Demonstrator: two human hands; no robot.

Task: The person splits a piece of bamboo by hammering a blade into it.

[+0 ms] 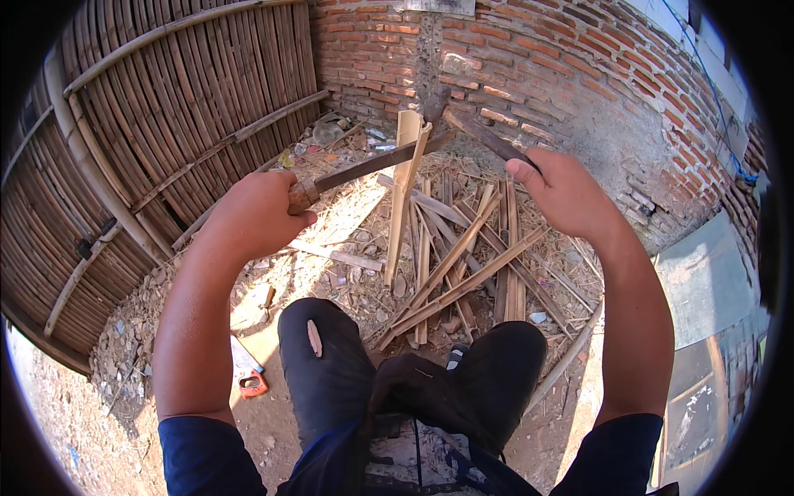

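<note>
My left hand (258,217) is closed round the wooden handle of a machete (357,171), whose dark blade points up and to the right. The blade crosses an upright length of split wood (404,198), which has a gap running down from its top. My right hand (571,192) grips the handle of a hammer (488,139). Its dark head is near the blade's far end, just beyond the top of the wood; whether the two touch I cannot tell. Several split wood strips (463,273) lie crossed in a pile below, in front of my knees.
On the ground beside my left leg is a handsaw (251,383) with an orange handle. A bamboo fence (174,107) stands at the left, a brick wall (529,62) at the back. Rubble and straw cover the ground; grey panels (707,264) stand at the right.
</note>
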